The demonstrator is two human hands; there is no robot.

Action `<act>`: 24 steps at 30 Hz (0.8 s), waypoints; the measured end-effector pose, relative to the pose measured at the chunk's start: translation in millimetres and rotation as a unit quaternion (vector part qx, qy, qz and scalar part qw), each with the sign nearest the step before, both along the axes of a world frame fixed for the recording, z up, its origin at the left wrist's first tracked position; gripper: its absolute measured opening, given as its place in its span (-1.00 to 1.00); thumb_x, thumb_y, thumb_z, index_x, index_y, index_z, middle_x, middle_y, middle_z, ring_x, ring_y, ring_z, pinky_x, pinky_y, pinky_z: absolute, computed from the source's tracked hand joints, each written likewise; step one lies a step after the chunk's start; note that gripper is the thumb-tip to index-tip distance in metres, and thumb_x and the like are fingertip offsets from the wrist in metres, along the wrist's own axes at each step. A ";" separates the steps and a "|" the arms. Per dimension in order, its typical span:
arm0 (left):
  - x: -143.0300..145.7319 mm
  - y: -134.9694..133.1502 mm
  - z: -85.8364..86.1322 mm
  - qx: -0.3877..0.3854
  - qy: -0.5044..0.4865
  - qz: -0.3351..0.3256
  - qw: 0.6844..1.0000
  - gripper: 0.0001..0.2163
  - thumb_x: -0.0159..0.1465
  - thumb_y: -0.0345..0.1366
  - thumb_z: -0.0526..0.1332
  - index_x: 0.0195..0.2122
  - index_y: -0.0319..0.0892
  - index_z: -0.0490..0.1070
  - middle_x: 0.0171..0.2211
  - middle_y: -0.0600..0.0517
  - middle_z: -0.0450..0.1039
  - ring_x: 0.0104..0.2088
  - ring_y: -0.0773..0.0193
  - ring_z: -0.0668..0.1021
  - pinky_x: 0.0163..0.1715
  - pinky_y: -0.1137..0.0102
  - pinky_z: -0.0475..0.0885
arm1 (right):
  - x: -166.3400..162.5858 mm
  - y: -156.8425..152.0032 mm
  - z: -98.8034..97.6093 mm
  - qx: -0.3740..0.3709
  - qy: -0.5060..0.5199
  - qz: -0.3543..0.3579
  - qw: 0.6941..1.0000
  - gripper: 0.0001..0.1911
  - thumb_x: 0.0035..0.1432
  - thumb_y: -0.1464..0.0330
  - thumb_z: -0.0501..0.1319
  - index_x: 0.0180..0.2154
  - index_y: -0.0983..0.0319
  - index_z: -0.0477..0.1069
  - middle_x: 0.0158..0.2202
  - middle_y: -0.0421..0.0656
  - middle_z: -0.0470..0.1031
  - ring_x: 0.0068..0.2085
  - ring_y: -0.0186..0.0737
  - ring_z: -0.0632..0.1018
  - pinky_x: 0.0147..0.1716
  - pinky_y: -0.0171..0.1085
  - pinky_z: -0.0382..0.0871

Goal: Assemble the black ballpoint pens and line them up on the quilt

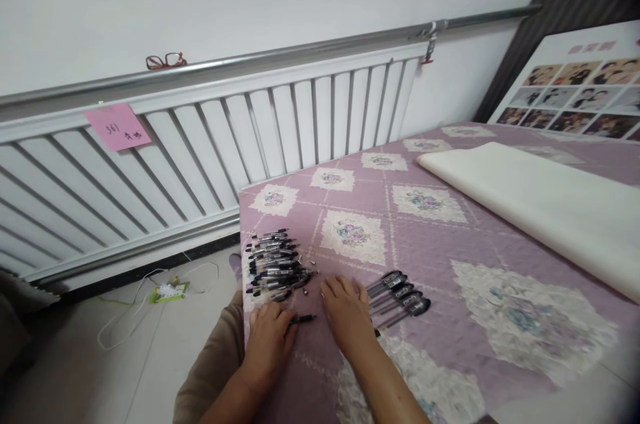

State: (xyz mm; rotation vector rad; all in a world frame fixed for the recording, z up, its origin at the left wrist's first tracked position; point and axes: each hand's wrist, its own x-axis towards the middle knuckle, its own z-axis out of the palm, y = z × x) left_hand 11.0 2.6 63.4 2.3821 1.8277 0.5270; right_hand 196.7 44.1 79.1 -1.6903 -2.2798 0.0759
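My left hand (269, 334) rests at the near left edge of the bed, closed round a black pen (303, 319) whose dark end sticks out to the right. To its right, my right hand (345, 309) lies palm down on the cloth with fingers stretched out; anything under the palm is hidden. Just beyond my left hand is a pile of black-and-clear pens (273, 264), stacked side by side. Tiny loose pieces (305, 291) lie between the pile and my right hand. Several slim pens with broad black ends (405, 292) fan out beside my right hand.
A purple floral bedspread (295, 257) covers the surface, with a folded cream sheet (540, 191) at right. A white radiator (300, 124) runs along the wall, glasses (167, 61) on its pipe. A power strip (169, 291) with cables lies on the floor. A photo board (560, 87) leans behind.
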 end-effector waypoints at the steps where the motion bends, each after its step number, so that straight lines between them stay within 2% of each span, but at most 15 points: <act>1: -0.1 0.0 -0.3 0.001 0.000 0.000 1.000 -0.82 0.22 -0.33 0.14 -0.17 -0.03 0.43 -0.26 0.01 0.40 -0.19 0.12 0.39 -0.19 0.22 0.18 | -0.3 -0.2 -0.4 -0.008 -0.007 0.006 1.000 -0.71 0.22 0.45 0.03 -0.06 0.11 0.37 0.06 -0.12 0.39 0.12 -0.09 0.25 0.09 0.02 -0.12; 6: -0.3 0.3 -0.5 0.005 -0.001 -0.003 1.000 -0.83 0.23 -0.31 0.12 -0.18 -0.03 0.42 -0.27 0.01 0.41 -0.20 0.13 0.39 -0.20 0.23 0.18 | -1.0 -1.6 1.7 -0.025 -0.021 0.003 0.999 -0.79 0.22 0.42 0.06 -0.22 0.11 0.44 -0.13 -0.13 0.48 0.00 -0.10 0.35 0.08 0.01 -0.09; 11: 0.2 0.1 0.5 0.011 -0.007 0.003 1.000 -0.86 0.21 -0.33 0.13 -0.23 -0.04 0.43 -0.28 0.01 0.41 -0.21 0.13 0.40 -0.20 0.24 0.19 | -4.0 -3.7 1.7 -0.005 -0.020 0.005 1.000 -0.74 0.22 0.46 0.04 -0.12 0.10 0.39 -0.14 -0.14 0.46 -0.04 -0.12 0.37 0.07 -0.01 -0.08; 18: 0.3 -0.2 2.0 0.003 -0.009 0.001 1.000 -0.87 0.22 -0.31 0.13 -0.24 -0.05 0.44 -0.30 0.01 0.40 -0.21 0.13 0.40 -0.18 0.22 0.20 | -6.5 -6.0 7.7 -0.035 -0.028 0.015 0.999 -0.79 0.21 0.48 0.05 -0.28 0.16 0.44 -0.23 -0.14 0.47 -0.10 -0.12 0.39 0.02 -0.06 -0.03; 21: 0.4 -0.5 2.6 0.010 -0.006 -0.001 1.000 -0.87 0.22 -0.31 0.14 -0.24 -0.04 0.44 -0.29 0.02 0.41 -0.22 0.14 0.41 -0.18 0.23 0.21 | -7.6 -10.0 13.1 -0.042 -0.028 0.003 0.999 -0.75 0.20 0.51 0.03 -0.24 0.17 0.44 -0.23 -0.12 0.47 -0.12 -0.12 0.40 -0.05 -0.10 0.04; 24: 0.3 -0.3 2.1 0.016 -0.004 -0.003 1.000 -0.87 0.22 -0.30 0.15 -0.23 -0.04 0.44 -0.29 0.02 0.41 -0.22 0.15 0.41 -0.19 0.25 0.22 | -9.2 -14.4 15.6 -0.043 -0.028 -0.015 0.999 -0.71 0.20 0.51 0.02 -0.12 0.16 0.41 -0.22 -0.09 0.46 -0.15 -0.11 0.41 -0.13 -0.15 0.11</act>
